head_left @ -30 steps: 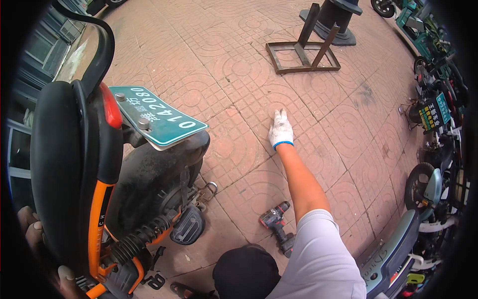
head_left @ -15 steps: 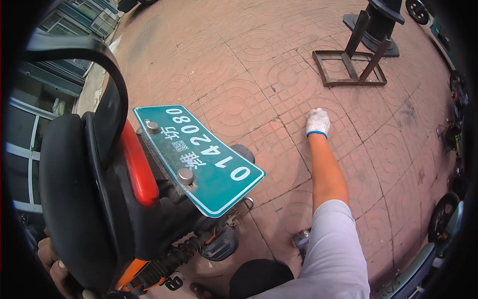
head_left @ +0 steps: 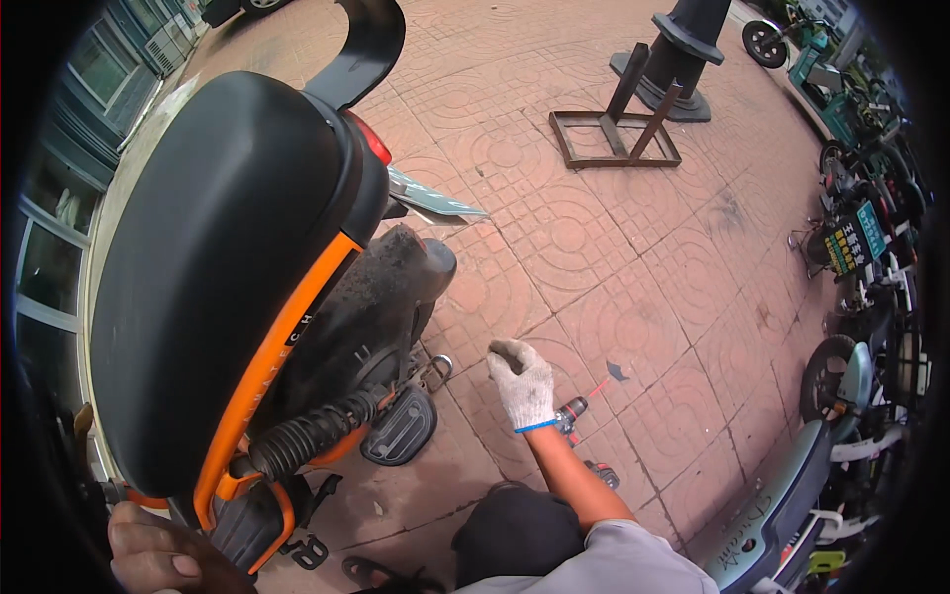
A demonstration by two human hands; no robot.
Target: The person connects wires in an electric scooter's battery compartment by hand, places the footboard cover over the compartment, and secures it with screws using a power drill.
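My right hand (head_left: pixel 522 384), in a white knit glove with a blue cuff, is over the pavement to the right of the scooter's footpeg (head_left: pixel 401 426). Its fingers curl toward the thumb; whatever they may hold is too small to make out. Past the wrist, a cordless drill (head_left: pixel 572 409) lies on the ground, partly covered by my forearm. At the lower left, my bare left hand (head_left: pixel 148 554) has its fingers bent and pressed together by the scooter's front part; what it grips is hidden. The scooter has a black seat (head_left: pixel 237 257) and orange trim (head_left: pixel 287 346).
A licence plate (head_left: pixel 435 195) sticks out behind the scooter, seen nearly edge-on. Beyond stand a rusty metal frame (head_left: pixel 616 160) and a dark cone-shaped base (head_left: pixel 683 54). Parked scooters (head_left: pixel 861 238) line the right. A glass shopfront (head_left: pixel 49 247) runs along the left.
My right hand has drawn back from far out over the pavement to beside the scooter, its fingers curled. The view has shifted, showing more of the seat and the drill.
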